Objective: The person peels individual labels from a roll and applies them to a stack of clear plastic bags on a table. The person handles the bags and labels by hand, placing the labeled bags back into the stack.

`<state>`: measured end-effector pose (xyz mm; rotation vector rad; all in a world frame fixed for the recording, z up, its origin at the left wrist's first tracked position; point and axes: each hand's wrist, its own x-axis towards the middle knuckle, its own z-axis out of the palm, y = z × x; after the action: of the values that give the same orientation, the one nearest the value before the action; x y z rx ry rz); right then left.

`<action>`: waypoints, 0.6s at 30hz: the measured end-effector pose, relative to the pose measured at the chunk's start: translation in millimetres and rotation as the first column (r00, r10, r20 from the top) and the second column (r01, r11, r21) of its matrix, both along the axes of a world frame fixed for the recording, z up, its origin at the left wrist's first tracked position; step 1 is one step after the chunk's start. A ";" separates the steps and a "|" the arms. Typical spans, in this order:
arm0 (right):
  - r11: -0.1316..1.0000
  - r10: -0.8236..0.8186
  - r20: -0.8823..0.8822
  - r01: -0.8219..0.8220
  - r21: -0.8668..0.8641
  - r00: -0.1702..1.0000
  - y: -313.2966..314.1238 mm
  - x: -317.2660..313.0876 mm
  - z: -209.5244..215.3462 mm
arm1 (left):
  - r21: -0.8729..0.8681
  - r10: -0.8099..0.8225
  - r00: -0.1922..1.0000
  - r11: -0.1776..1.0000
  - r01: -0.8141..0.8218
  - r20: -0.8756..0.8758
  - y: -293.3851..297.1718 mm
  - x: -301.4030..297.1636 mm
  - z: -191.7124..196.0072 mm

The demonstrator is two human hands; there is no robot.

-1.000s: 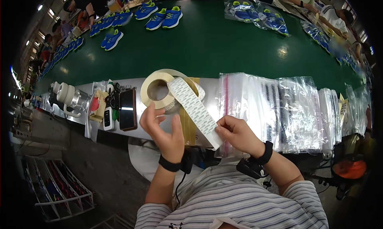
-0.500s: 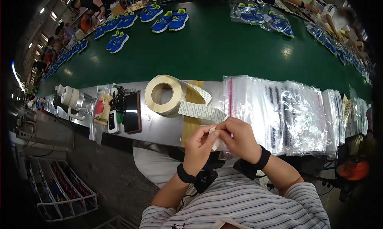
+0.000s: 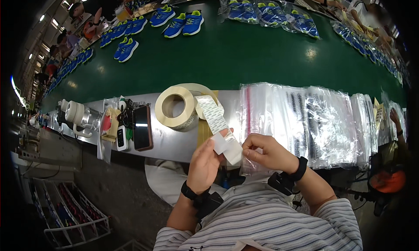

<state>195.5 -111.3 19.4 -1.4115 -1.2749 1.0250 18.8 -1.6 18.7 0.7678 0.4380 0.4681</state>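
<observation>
A large roll of white labels (image 3: pixel 176 107) rests on the metal work ledge (image 3: pixel 168 141), its strip (image 3: pixel 211 115) trailing toward me. My left hand (image 3: pixel 205 163) pinches a white label (image 3: pixel 220 142) at the strip's end. My right hand (image 3: pixel 270 152) holds the strip's backing beside it. Both hands meet just in front of my chest, over the ledge's near edge.
Stacks of clear plastic zip bags (image 3: pixel 305 120) cover the ledge to the right. A phone (image 3: pixel 142 128), small devices and a tape dispenser (image 3: pixel 76 113) lie left. Blue-and-green shoes (image 3: pixel 183 24) ride the green conveyor (image 3: pixel 227 63). Other people work along both sides.
The roll went from my left hand down onto the ledge. My left hand then came to the strip's end beside my right hand, and a label is now peeled up.
</observation>
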 end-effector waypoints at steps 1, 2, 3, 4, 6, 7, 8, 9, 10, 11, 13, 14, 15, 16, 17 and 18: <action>0.999 0.007 -0.065 -0.010 -0.037 0.998 -0.2 -1.8 1.2 | 0.059 -0.022 0.999 0.998 0.024 -0.034 -0.1 0.7 0.6; 0.999 -0.027 -0.165 0.021 -0.039 0.986 1.9 -4.2 2.4 | 0.116 -0.043 0.997 0.992 0.051 -0.070 -1.3 0.7 1.1; 0.996 -0.052 -0.205 0.037 -0.076 0.977 4.5 -4.3 1.8 | 0.173 -0.061 0.992 0.982 0.079 -0.106 -2.2 1.6 1.4; 0.992 -0.076 -0.249 0.049 -0.115 0.965 7.8 -5.3 -0.8 | 0.187 -0.056 0.995 0.980 0.072 -0.087 -3.5 1.7 0.8; 0.986 -0.103 -0.273 0.063 -0.152 0.956 11.2 -5.9 -1.8 | 0.215 -0.046 0.998 0.975 0.056 -0.048 -6.6 2.2 -0.8; 0.987 -0.107 -0.257 0.072 -0.144 0.960 13.8 -5.7 -1.5 | 0.255 -0.017 0.993 0.966 0.046 -0.114 -5.8 0.6 1.6; 0.988 -0.110 -0.240 0.079 -0.136 0.964 15.5 -5.9 -1.2 | 0.297 0.016 0.984 0.954 0.038 -0.177 -5.2 -2.6 6.0; 0.986 -0.139 -0.141 0.123 -0.111 0.980 15.4 -6.3 1.2 | 0.339 0.052 0.970 0.940 0.033 -0.238 -4.9 -6.6 10.3; 0.983 -0.169 -0.035 0.166 -0.084 0.985 14.4 -5.2 5.5 | 0.618 0.174 0.948 0.785 0.030 -0.267 -5.5 -11.6 12.4; 0.977 -0.202 0.070 0.206 -0.053 0.977 14.3 -4.1 7.8 | 0.834 0.298 0.921 0.550 0.051 -0.253 -6.7 -18.3 14.1; 0.980 -0.196 0.073 0.194 0.035 0.978 18.2 -2.3 5.5 | 0.965 0.365 0.909 0.233 0.118 -0.200 -9.0 -19.1 19.4; 0.980 -0.190 0.075 0.184 0.075 0.979 19.2 -3.2 4.4 | 0.968 0.320 0.925 0.205 0.142 -0.204 -11.6 -13.2 22.5; 0.979 -0.179 0.001 0.178 0.095 0.984 19.7 -5.8 4.0 | 0.971 0.273 0.939 0.175 0.165 -0.209 -15.2 -8.6 23.4; 0.978 -0.162 -0.071 0.170 0.124 0.984 22.9 -7.4 5.3 | 0.854 0.158 0.957 0.503 0.133 -0.242 -20.6 -8.4 21.7; 0.975 -0.142 -0.142 0.163 0.154 0.980 25.5 -7.9 6.4 | 0.831 0.131 0.969 0.546 0.108 -0.211 -23.5 -9.9 17.1; 0.983 -0.155 -0.182 0.170 0.069 0.971 27.3 -6.6 7.1 | 0.804 0.104 0.978 0.589 0.085 -0.179 -25.2 -11.4 10.8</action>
<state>188.9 -84.0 26.5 -1.3073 -1.0440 0.9504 7.3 -26.8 29.5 1.7389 0.4139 0.6069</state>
